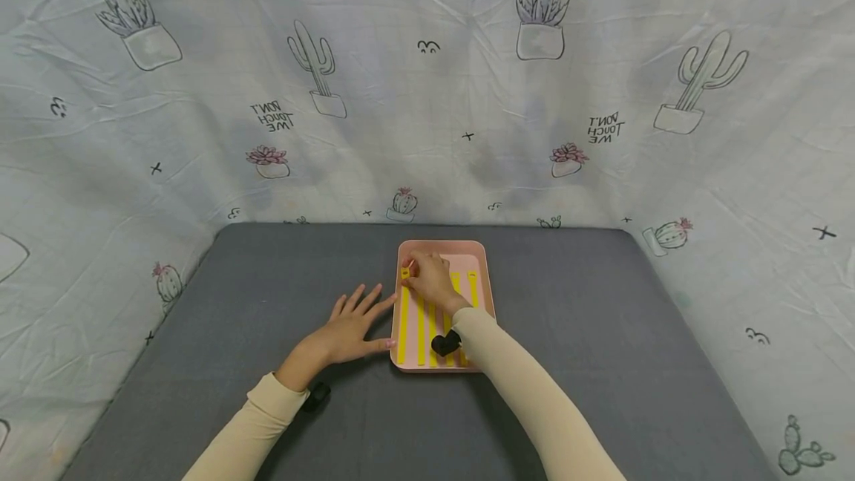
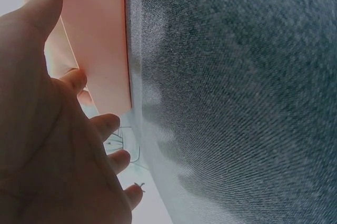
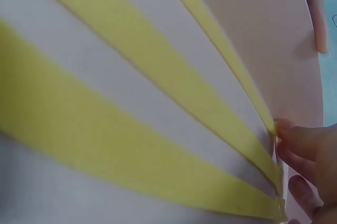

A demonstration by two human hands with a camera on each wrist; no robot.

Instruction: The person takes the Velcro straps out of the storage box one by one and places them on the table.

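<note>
Right hand [image 1: 430, 280], fingers pinching the far end of a yellow strip [image 1: 403, 315] in the pink tray [image 1: 482, 258]; left hand [image 1: 352, 325], fingers spread, flat on the grey worktop [image 1: 601, 332] against the tray's left rim.

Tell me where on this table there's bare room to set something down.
Bare grey table lies right of the pink tray, and also left of the left hand and behind the tray. It's crowded at the tray, where yellow strips and the right hand sit.
</note>
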